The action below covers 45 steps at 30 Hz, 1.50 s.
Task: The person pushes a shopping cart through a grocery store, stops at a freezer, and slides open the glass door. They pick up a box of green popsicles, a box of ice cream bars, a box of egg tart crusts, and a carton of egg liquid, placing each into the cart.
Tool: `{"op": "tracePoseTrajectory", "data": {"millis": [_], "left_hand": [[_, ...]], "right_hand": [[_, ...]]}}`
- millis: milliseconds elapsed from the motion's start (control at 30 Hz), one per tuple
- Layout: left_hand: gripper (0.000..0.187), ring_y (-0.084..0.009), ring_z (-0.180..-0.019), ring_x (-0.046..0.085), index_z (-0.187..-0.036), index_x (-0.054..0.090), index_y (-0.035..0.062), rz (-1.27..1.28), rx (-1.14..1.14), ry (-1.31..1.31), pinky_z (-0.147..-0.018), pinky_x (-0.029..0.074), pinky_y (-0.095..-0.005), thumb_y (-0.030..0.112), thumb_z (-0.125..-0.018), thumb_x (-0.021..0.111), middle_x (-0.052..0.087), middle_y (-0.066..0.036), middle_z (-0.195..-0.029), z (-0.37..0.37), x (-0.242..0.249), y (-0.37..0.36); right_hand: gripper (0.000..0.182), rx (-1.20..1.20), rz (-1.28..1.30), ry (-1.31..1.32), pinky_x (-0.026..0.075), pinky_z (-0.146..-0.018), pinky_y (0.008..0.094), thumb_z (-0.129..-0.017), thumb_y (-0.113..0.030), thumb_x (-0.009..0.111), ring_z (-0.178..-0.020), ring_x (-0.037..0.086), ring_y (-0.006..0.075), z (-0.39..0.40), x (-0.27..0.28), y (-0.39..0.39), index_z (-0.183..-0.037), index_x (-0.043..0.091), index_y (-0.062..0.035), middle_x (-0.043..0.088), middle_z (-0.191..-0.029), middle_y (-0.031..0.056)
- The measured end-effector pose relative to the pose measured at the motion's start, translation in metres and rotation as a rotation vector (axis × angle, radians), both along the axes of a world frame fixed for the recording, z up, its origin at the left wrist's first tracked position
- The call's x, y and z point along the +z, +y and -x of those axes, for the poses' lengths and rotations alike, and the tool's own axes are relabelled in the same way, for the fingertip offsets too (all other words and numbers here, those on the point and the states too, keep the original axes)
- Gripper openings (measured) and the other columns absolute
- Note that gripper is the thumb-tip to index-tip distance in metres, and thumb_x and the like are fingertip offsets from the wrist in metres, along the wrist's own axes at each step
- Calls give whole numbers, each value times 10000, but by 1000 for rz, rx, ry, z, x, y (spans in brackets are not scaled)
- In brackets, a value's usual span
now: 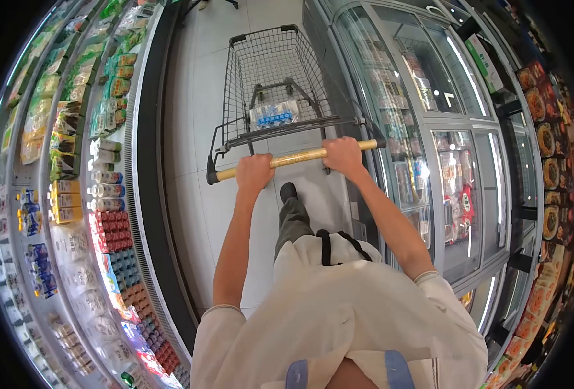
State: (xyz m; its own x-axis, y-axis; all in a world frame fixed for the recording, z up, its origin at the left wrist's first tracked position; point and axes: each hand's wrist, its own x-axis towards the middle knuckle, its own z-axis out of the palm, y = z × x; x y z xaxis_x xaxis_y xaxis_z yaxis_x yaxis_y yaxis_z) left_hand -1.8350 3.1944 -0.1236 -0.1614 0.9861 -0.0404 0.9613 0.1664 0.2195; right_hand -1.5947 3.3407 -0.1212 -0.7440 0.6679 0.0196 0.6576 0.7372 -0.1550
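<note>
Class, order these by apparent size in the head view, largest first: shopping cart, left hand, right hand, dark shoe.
Shopping cart
Left hand and right hand: too alike to rank
Dark shoe: smallest here, though farther from the camera than the hands

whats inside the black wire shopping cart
In the black wire shopping cart, one white plastic package with blue printing shows at the end nearest the yellow cylindrical handle. Whatever lies directly beneath the package is covered and cannot be seen.
</note>
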Motion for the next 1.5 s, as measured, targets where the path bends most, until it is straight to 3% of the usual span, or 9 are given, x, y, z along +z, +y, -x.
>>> {"op": "tracePoseTrajectory", "data": {"millis": [300,600,700,1267,1500], "left_hand": [[74,-335,-649,688,-808,721,105,-70,-44,-15,-636,557,-449,173,-781,713,698,-114,-708,76,-6,104],[84,-322,-702,712,-824,729,101,-26,-34,-2,-644,562,-436,173,-782,717,726,-109,-775,137,-10,204],[72,-334,-643,686,-814,723,101,-79,-30,-11,-612,542,-447,162,-790,695,703,-117,-717,157,-17,239],[70,-342,-664,696,-813,739,113,-20,58,10,-633,544,-448,159,-776,703,714,-124,-730,224,-13,433],[81,-343,-664,695,-816,740,128,-32,15,12,-643,543,-453,206,-805,722,707,-114,-716,269,-19,511]], "right_hand": [[140,-47,-17,-35,551,-665,457,-720,-238,694,-683,706,329,74,4,94,-767,718,-108,711,-705,121],[177,-65,15,-68,559,-659,446,-730,-275,707,-695,719,317,135,6,187,-791,726,-111,719,-723,115],[172,-50,-20,-33,557,-649,444,-723,-273,714,-674,709,314,152,-1,222,-777,715,-109,709,-703,108],[147,93,-129,161,535,-620,415,-713,-245,734,-632,678,290,227,-21,437,-736,677,-112,683,-663,73],[137,74,-92,90,536,-630,418,-706,-234,724,-648,681,306,269,-25,518,-733,673,-110,687,-681,89]]}}
